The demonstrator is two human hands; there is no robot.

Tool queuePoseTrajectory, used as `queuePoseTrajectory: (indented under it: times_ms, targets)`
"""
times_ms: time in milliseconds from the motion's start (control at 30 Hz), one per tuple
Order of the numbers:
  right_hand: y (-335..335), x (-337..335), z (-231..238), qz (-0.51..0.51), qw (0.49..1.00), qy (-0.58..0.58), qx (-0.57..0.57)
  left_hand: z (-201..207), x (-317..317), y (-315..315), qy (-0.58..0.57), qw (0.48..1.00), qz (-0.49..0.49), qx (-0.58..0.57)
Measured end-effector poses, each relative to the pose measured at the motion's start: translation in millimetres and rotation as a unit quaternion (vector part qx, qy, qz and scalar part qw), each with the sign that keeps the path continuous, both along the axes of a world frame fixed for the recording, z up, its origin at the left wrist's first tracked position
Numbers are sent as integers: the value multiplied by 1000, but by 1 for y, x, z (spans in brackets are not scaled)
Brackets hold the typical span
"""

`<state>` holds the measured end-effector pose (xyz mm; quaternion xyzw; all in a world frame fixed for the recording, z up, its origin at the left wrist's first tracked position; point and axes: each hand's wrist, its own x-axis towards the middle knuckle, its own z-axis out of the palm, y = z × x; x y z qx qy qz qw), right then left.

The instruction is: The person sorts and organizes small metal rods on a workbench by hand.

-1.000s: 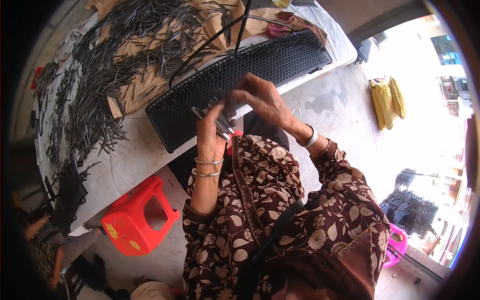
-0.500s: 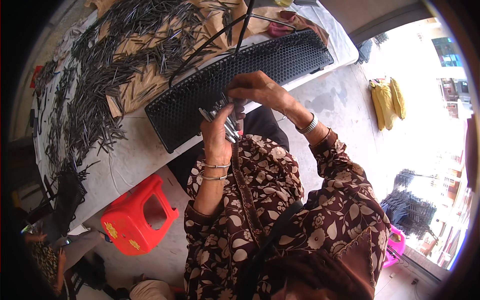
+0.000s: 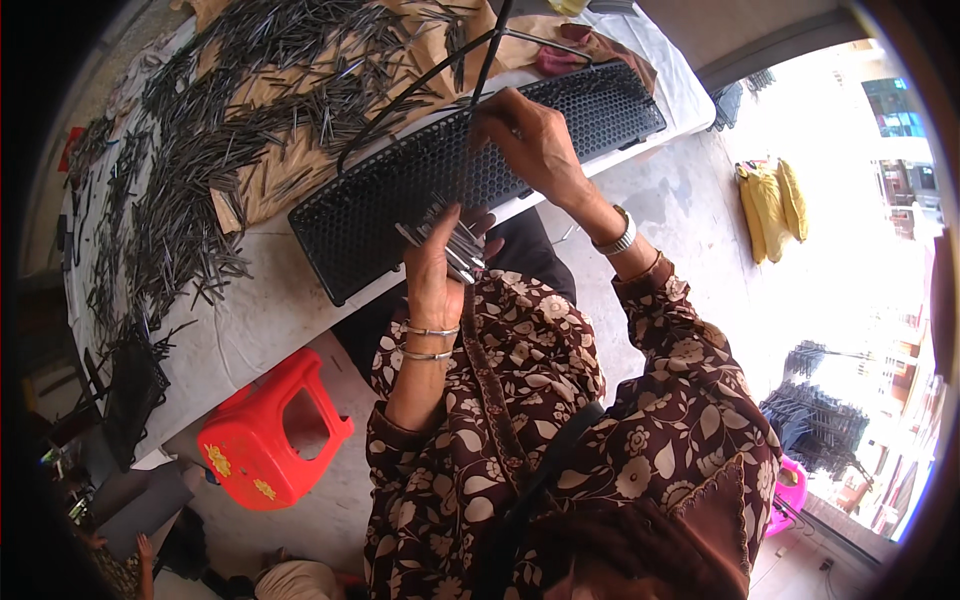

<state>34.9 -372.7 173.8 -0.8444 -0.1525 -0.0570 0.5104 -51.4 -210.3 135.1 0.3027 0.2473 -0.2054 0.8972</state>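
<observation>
Clearly, plenty is left: dark slender metal rods (image 3: 190,200) lie heaped toward ten o'clock on the white-covered surface (image 3: 265,310), with just a bunch of silvery metal rods (image 3: 462,250) gathered near centre, clamped in the left hand's (image 3: 435,268) grip. The right hand (image 3: 540,150), its grip unreadable from here, hovers toward one over a long black perforated tray (image 3: 350,230), which a thin black-barred frame (image 3: 412,88) partly hides at twelve.
</observation>
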Motion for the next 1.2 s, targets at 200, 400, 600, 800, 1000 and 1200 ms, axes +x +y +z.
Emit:
queuePoseTrajectory:
  times_ms: [200,400,600,800,1000,1200]
  targets:
    - [-2,30,-35,-26,981,-171,-85,3,1,-8,8,999,-20,-36]
    - [-3,33,-38,4,975,-184,-124,-4,2,-4,19,1000,-17,8]
    - [-8,39,-43,24,976,-185,-113,-10,3,-4,1,999,-11,36]
    - [-12,36,-42,21,941,-232,-246,-3,1,-6,-13,998,5,55]
    - [-10,22,-33,-20,940,-201,-276,1,1,-8,4,998,4,56]
    - [-9,-9,-1,185,971,119,-93,4,1,-10,-2,998,-2,70]
